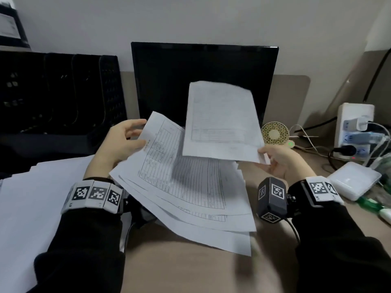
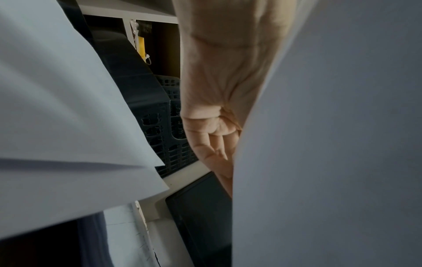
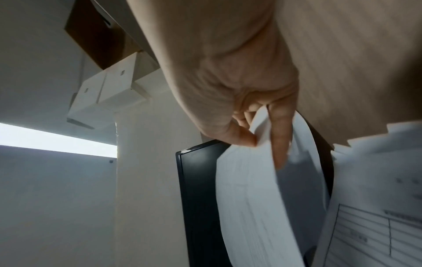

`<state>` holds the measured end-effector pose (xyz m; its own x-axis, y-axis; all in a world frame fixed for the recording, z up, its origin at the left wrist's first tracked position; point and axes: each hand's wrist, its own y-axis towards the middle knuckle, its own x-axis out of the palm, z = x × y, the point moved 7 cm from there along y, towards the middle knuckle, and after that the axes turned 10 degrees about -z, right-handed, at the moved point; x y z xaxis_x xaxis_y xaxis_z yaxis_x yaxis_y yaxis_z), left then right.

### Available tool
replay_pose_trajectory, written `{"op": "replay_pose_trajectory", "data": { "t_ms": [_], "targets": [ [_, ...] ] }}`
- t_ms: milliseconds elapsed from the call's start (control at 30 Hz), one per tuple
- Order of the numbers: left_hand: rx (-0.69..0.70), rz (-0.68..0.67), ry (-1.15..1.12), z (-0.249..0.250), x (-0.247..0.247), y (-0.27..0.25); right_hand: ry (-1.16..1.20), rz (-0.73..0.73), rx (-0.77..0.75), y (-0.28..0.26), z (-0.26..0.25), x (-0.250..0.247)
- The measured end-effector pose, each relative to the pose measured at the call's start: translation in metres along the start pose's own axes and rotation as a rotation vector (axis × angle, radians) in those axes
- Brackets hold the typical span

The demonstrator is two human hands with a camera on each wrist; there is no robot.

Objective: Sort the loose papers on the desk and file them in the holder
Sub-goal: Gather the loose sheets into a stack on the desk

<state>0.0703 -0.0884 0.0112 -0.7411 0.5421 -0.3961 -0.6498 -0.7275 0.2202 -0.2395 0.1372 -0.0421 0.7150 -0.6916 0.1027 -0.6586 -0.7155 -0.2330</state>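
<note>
My left hand (image 1: 124,142) grips the upper left edge of a fanned stack of printed forms (image 1: 186,191) held above the desk; its thumb lies on top. In the left wrist view the palm (image 2: 219,101) lies against the stack's back (image 2: 331,144). My right hand (image 1: 279,159) pinches the lower right corner of a separate sheet (image 1: 222,121), lifted in front of the monitor. The right wrist view shows thumb and fingers (image 3: 278,137) clamped on that curved sheet (image 3: 251,198). The black file holder (image 1: 59,92) with several slots stands at the back left.
A dark monitor (image 1: 169,81) stands behind the papers. More white sheets (image 1: 31,197) lie on the desk at the left. On the right are a small round fan (image 1: 275,133), a power strip (image 1: 355,127) with cables, and a white box (image 1: 355,179).
</note>
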Motion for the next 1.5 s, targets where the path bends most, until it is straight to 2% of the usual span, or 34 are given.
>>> {"op": "replay_pose_trajectory", "data": {
  "t_ms": [167, 233, 367, 633, 800, 900, 1067, 1200, 1267, 1400, 1433, 1500],
  "targets": [
    [0.024, 0.009, -0.069, -0.003, 0.001, 0.002, -0.615, -0.097, 0.144, 0.002, 0.015, 0.005],
    [0.021, 0.004, -0.071, -0.006, 0.003, 0.004, -0.749, -0.146, 0.189, -0.002, 0.022, 0.008],
    [0.016, 0.001, -0.047, -0.009, 0.003, 0.008, -0.847, -0.216, 0.196, -0.004, 0.024, 0.019],
    [0.023, -0.018, -0.145, 0.0, 0.003, 0.004, -0.979, -0.035, 0.055, -0.002, 0.009, 0.008],
    [0.069, -0.08, -0.194, 0.015, 0.013, 0.001, -1.065, -0.097, -0.019, 0.006, 0.009, 0.013],
    [0.097, -0.133, -0.206, 0.024, 0.019, -0.002, -0.989, -0.145, -0.093, 0.008, 0.008, 0.024],
    [0.17, -0.276, -0.123, 0.045, 0.035, -0.007, -0.802, -0.337, -0.222, -0.001, 0.005, 0.056],
    [0.187, -0.33, -0.159, 0.055, 0.047, -0.008, -0.72, -0.323, -0.377, -0.007, -0.004, 0.071],
    [0.185, -0.313, -0.196, 0.054, 0.046, -0.007, -0.643, -0.338, -0.427, -0.01, -0.008, 0.07],
    [0.133, -0.242, -0.15, 0.043, 0.039, 0.001, -0.479, -0.226, -0.533, -0.012, -0.02, 0.05],
    [0.096, -0.229, -0.207, 0.039, 0.037, 0.002, -0.422, -0.201, -0.557, -0.011, -0.022, 0.044],
    [0.035, -0.293, -0.374, 0.033, 0.038, 0.001, -0.303, -0.146, -0.584, -0.006, -0.022, 0.031]
  ]
}}
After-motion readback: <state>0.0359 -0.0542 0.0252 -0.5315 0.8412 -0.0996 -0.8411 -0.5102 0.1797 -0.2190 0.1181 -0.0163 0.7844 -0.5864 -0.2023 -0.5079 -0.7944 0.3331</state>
